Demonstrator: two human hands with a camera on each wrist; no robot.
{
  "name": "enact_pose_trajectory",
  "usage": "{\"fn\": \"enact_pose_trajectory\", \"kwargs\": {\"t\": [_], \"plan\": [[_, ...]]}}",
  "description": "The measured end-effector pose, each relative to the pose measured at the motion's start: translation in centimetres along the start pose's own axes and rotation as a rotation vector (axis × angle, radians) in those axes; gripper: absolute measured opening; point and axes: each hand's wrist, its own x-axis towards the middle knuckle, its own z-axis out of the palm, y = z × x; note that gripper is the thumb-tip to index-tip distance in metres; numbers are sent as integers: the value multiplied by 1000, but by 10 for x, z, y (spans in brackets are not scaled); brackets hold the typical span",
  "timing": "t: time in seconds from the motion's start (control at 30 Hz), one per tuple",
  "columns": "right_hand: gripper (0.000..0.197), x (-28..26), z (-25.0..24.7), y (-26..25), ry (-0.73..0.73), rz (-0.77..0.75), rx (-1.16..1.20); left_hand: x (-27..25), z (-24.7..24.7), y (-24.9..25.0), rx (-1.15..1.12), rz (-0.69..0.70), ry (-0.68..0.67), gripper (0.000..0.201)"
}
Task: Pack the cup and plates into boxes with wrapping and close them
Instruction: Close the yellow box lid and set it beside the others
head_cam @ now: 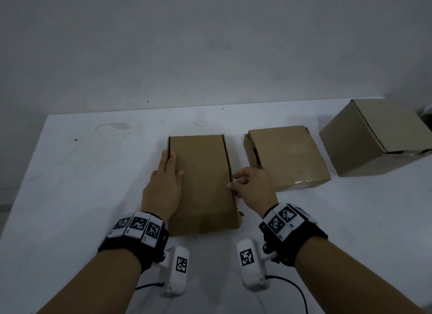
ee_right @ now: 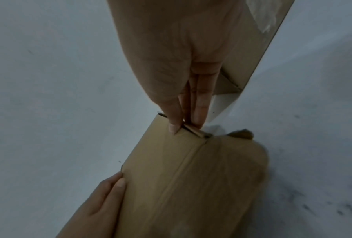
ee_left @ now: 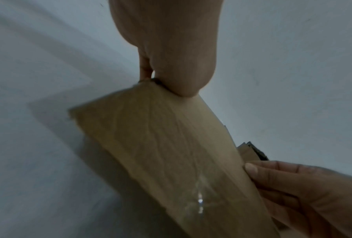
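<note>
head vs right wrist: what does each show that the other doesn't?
Only head: the tall closed cardboard box at far right, both wrist-worn camera rigs, and the full white table.
Only right wrist: close up, the right hand's fingertips pinching a small cardboard tab at the box's edge.
Both: the flat brown cardboard box, the left hand on its left side, the right hand, the second flat cardboard box.

Three boxes (head_cam: 201,182) plain brown cardboard; table (head_cam: 81,196) white, perhaps grey-smudged; wrist bands (head_cam: 138,227) black-and-white checked markers.
</note>
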Motion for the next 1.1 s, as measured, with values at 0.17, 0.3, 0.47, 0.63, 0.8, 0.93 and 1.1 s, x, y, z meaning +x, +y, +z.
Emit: {"fn": "enact_pose_trajectory", "kwargs": {"t": [0.17,0.3,0.47,0.63,0.8,0.93,1.1], "plan": [[32,-20,-21,11,-282,142,-93,-5,12,3,211,70,24,76],[31,-33,-31,14,-447,273,-12,-3,14,1,214,100,1,69],[23,-37,-24,16,-465,291,169,-2,15,1,151,97,-14,68],[25,-38,-15,20,-422,286,236,-2,16,-2,122,106,-12,69],[29,-38,-9,25,-321,261,213,-3,16,-2,91,106,-2,69],[30,-41,-7,26,-243,179,172,-2,18,-5,76,133,-7,71],[32,-39,0,22,-172,-104,-288,-2,16,-6,45,148,-12,72]]}}
